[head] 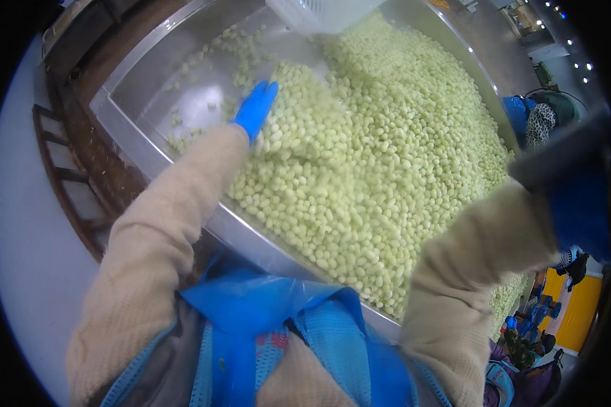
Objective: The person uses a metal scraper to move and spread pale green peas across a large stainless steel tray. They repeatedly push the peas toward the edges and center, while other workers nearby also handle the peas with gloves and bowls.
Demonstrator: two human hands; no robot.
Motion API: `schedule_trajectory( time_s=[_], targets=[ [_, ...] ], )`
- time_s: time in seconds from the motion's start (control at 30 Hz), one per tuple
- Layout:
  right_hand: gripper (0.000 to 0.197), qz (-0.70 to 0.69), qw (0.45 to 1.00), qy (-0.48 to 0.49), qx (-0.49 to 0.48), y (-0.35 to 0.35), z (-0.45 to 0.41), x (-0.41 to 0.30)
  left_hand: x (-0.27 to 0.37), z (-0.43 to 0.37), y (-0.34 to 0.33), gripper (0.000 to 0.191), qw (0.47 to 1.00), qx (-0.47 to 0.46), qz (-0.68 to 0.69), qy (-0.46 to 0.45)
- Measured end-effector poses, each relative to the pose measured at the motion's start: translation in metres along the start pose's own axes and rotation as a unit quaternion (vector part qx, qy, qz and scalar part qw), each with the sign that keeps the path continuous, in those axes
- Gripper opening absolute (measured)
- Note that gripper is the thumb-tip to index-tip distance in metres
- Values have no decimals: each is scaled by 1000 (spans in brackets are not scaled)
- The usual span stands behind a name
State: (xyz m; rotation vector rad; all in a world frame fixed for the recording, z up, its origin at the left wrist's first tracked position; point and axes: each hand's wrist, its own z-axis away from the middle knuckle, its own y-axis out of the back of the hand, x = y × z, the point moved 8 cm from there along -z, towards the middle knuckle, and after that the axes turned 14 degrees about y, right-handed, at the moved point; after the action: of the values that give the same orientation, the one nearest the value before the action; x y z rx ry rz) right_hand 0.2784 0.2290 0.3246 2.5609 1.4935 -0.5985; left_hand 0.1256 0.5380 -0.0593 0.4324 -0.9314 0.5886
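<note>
My left hand (pixel 256 111), in a blue glove, reaches over the left part of a large metal tray (pixel 155 145). It is extended, with the fingers close together, at the left edge of a heap of pale green, oval beans or small fruits (pixel 387 152). Nothing is seen gripped in it. My right hand (pixel 580 211), also gloved in blue, is blurred at the right rim of the view, raised beyond the tray's side. A dark, flat object (pixel 560 147) lies against it; whether the hand grips it is unclear.
A white plastic basket (pixel 321 12) is at the tray's far side. A brown metal frame (pixel 71 175) stands on the left. Beyond the tray at right is a person in blue and patterned sleeves (pixel 539 122); more people (pixel 524 361) are at lower right, near a yellow surface (pixel 580 315).
</note>
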Motion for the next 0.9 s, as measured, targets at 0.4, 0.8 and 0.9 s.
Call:
schedule_trajectory(
  time_s=[0.4,0.8,0.9],
  targets=[
    [28,185,872,-321,321,42,236,109,-7,-24,-14,76,999,5,24,32],
    [26,186,952,-150,189,-6,192,152,-2,-14,2,78,999,6,36,16],
    [24,163,845,-369,350,10,347,211,0,-37,24,82,998,67,-11,18]
  ],
)
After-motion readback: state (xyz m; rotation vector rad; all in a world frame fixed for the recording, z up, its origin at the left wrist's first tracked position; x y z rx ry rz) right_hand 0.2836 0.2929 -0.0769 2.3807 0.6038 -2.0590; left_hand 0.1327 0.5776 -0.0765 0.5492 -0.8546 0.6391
